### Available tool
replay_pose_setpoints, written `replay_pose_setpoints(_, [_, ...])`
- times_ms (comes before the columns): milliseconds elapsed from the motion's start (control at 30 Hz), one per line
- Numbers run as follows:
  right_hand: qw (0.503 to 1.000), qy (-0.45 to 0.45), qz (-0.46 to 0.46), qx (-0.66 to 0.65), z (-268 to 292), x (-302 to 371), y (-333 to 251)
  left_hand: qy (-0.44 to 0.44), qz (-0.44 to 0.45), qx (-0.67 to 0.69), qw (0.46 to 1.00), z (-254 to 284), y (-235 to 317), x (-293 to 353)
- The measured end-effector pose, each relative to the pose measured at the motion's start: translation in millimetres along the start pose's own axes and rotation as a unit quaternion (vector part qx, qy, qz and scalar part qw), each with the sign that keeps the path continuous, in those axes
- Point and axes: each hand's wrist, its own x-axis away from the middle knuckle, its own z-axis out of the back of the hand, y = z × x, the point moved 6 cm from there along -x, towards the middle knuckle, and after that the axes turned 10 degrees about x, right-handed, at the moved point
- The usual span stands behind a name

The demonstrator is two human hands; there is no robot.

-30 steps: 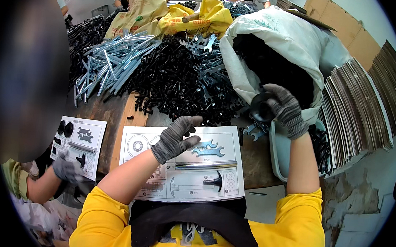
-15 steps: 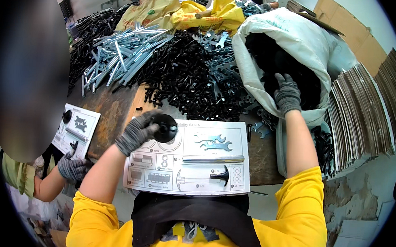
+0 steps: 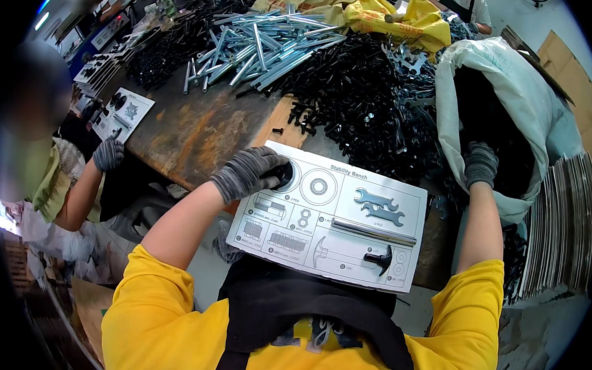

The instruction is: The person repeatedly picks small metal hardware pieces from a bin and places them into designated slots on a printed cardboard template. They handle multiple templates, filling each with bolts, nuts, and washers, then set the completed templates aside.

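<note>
My left hand (image 3: 248,172), in a grey knit glove, is closed on a black disc (image 3: 284,176) over the upper left of a printed parts card (image 3: 340,170). On the card lie two flat silver wrenches (image 3: 378,208), a metal tube (image 3: 374,232) and a black T-shaped handle (image 3: 380,260). My gloved right hand (image 3: 481,164) is inside the mouth of a white woven sack (image 3: 450,119) filled with dark pieces. Its fingers are bent together against these pieces; their tips and anything in them are hidden.
Beyond the card are heaps of black bolts (image 3: 354,101), silver tubes (image 3: 259,49) and more wrenches (image 3: 409,60). Stacked cardboard sheets (image 3: 562,219) stand right of the sack. At left, a co-worker's gloved hand (image 3: 109,154) is near another card (image 3: 136,113). Yellow sacks (image 3: 398,23) lie at the back.
The view has turned left. My left hand has lowered the black disc to the card, tilting it from face-on. My right hand's fingers have drawn together inside the sack.
</note>
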Motion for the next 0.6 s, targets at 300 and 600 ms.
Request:
replay_pose_setpoints(300, [0.877, 0.084, 0.331, -0.338, 69, 120, -123, -0.009, 0.029, -0.01, 0.999, -10, -1, -13])
replay_pose_setpoints(600, [0.845, -0.068, 0.503, -0.172, 44, 219, -222, -0.018, 0.026, 0.005, 1.0, -13, -2, -15])
